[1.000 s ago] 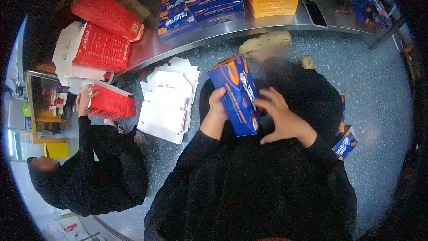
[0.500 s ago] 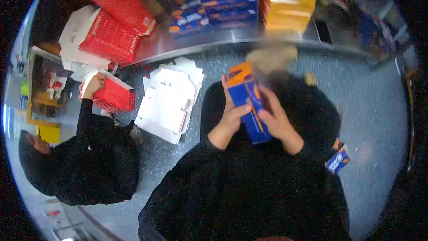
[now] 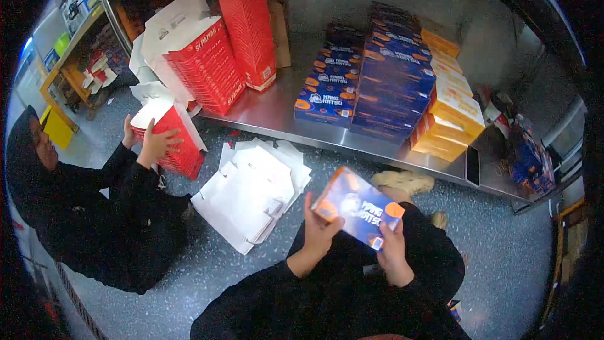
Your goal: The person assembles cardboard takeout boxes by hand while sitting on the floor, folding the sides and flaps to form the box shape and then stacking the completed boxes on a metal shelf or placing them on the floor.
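A blue and orange printed carton (image 3: pixel 353 209) is held over my lap, its broad printed face turned up toward me. My left hand (image 3: pixel 319 234) is closed on its left end, thumb on the near edge and index finger pointing up along the side. My right hand (image 3: pixel 395 257) grips the right end, with the thumb near the orange corner. The fingers beneath the carton are hidden. Beyond it on the steel shelf stand stacks of similar blue cartons (image 3: pixel 393 91).
White flattened cartons (image 3: pixel 248 195) lie on the floor at left. Beside them a co-worker handles red nested cartons (image 3: pixel 181 145). Taller red stacks (image 3: pixel 204 66), yellow-orange cartons (image 3: pixel 450 110) and a phone (image 3: pixel 473 167) rest on the steel shelf (image 3: pixel 277 127).
The carton has turned from near upright to broad face up, and moved lower in view. My right hand shifted to its right end. The view tilted up; the co-worker's hands moved on the red cartons.
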`<state>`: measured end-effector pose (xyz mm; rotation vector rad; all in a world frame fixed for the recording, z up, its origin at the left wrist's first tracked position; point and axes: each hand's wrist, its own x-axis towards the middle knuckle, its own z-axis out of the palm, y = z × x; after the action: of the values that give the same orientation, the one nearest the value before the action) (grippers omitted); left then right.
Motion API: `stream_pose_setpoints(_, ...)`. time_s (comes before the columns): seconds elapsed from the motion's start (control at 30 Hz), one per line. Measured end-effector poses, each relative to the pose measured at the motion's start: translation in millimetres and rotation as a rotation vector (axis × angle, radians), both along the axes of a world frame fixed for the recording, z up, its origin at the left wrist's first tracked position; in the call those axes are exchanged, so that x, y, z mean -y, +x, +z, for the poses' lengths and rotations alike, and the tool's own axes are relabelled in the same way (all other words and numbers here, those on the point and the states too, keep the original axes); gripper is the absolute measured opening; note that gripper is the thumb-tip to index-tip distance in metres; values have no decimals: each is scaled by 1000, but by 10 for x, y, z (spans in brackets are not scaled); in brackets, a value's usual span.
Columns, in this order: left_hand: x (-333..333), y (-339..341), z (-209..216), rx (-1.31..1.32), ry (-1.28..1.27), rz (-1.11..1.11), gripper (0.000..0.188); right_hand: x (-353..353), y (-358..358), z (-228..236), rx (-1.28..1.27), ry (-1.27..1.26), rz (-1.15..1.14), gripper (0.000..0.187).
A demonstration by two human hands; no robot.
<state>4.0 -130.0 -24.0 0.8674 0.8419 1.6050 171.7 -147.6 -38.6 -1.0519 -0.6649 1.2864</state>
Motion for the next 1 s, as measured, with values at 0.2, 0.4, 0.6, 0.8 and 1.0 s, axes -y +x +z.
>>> stream_pose_setpoints(0.2,-850,-600,264,285,-243,202,50,-374,-204,-84,523,216,78,69)
stream_pose_setpoints(0.4,-2657,-773,799,462,-69,353,46,-461,-2,-767,1290,478,217,50)
stream_pose_setpoints(0.6,-4366,-472,890,13,-111,733,49,-538,79,-1036,1244,532,140,49)
stream_pose_setpoints(0.8,-6120,-277,383,-61,-266,746,52,-893,141,-1081,1323,458,211,47)
stream_pose_setpoints(1.0,-6731,-245,20,-782,-188,693,49,-1195,213,-1094,1323,450,206,46)
